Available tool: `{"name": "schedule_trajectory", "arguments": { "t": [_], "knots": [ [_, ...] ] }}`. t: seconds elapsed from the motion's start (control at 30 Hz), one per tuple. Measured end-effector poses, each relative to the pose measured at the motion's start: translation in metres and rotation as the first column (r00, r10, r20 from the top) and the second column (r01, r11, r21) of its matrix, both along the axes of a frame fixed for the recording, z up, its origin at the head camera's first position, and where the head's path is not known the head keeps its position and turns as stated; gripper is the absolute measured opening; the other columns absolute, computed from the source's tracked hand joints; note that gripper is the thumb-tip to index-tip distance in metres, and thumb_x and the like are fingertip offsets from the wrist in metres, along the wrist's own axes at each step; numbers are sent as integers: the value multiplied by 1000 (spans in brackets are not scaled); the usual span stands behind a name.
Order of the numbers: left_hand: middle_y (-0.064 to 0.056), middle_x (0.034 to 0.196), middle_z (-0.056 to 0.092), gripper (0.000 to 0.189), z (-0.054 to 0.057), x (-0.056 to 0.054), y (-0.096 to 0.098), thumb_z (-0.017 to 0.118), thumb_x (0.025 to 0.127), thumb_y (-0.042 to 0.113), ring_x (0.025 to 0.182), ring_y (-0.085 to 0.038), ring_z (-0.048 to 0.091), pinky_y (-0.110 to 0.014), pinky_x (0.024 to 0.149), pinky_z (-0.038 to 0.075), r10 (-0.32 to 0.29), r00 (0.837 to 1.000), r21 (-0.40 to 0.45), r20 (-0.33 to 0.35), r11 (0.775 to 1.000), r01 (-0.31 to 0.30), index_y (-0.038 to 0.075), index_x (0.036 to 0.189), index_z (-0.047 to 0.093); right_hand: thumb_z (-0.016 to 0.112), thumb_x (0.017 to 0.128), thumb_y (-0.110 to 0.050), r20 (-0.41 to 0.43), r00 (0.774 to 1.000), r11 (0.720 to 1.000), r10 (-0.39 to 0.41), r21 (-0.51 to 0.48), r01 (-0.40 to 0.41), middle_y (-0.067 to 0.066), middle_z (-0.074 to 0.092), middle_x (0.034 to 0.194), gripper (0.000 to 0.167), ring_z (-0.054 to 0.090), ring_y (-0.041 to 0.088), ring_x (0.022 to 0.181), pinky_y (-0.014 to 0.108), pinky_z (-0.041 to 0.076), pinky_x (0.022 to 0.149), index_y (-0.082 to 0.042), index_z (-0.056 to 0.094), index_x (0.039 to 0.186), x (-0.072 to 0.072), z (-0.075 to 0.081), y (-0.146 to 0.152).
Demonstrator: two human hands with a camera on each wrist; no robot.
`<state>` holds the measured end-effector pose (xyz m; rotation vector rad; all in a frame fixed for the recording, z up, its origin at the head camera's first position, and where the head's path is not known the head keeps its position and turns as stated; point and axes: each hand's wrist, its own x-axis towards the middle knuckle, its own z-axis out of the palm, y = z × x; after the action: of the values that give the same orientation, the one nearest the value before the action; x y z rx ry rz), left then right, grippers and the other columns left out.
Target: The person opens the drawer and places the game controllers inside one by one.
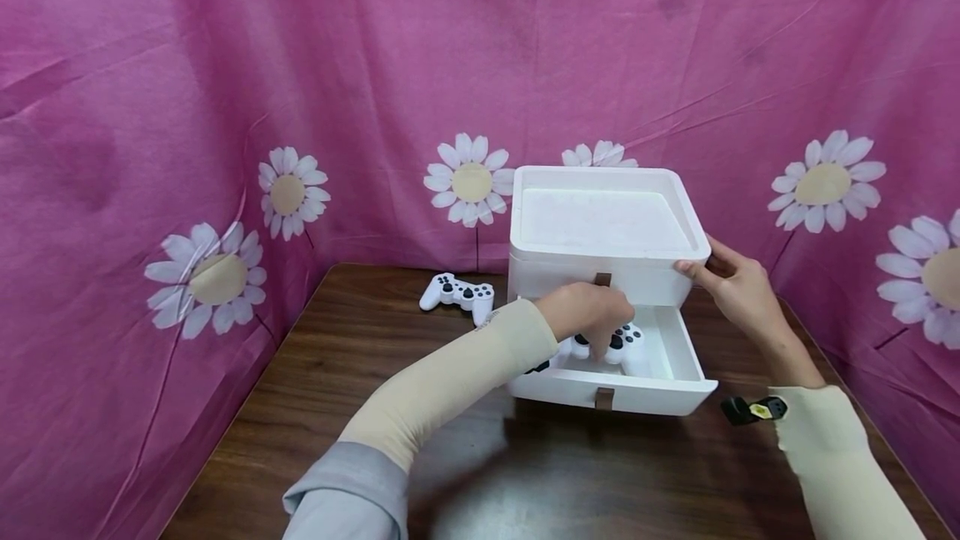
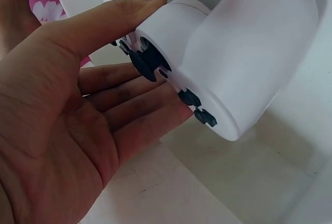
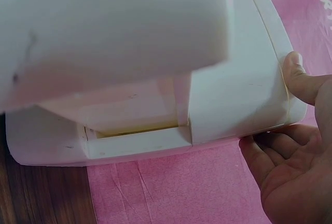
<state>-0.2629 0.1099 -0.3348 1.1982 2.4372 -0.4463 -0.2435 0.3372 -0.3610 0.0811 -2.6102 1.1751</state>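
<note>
**Lower drawer out, one controller in hand, one on the table**

Looks midway. Left hand (image 1: 592, 313) pinches a controller (image 1: 636, 350) inside the lower drawer (image 1: 652, 402), not yet released. Right hand (image 1: 738, 290) grips the drawer unit (image 1: 555, 275), thumb at its corner. Second controller (image 1: 459, 293) lies outside, untouched; drawer not closed. Unit: smooth white, rounded corners, brown strap pulls (image 1: 604, 398). Table (image 1: 352, 315): dark woodgrain.

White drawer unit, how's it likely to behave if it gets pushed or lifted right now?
The white drawer unit looks like rigid plastic, so it should hold its shape. Its lower drawer stands open, so tilting could make that slide, perhaps shifting the controller inside. A push might slide it, though the right hand gripping its corner could steady it.
</note>
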Motion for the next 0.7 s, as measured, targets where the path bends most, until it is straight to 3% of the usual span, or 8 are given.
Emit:
{"name": "schedule_trajectory", "arguments": {
  "t": [0.3,0.7],
  "knots": [
    [7,127,66,52,-4,3,-3,85,92,31,103,-8,62,-19,92,53,51,999,2,-14,999,-51,21,138,63,72,101,-47,3,1000,1000,-7,-8,7,29,59,149,79,51,-21,96,2,45,72,-13,40,164,0,-1,0],
    [8,126,68,49,-4,3,-1,82,94,33,101,-7,61,-20,90,53,66,997,-5,-27,998,-66,22,138,64,72,101,-48,5,1000,1000,-10,-7,10,29,59,149,80,50,-21,97,2,44,73,-13,40,164,-1,-1,0]
  ]
}}
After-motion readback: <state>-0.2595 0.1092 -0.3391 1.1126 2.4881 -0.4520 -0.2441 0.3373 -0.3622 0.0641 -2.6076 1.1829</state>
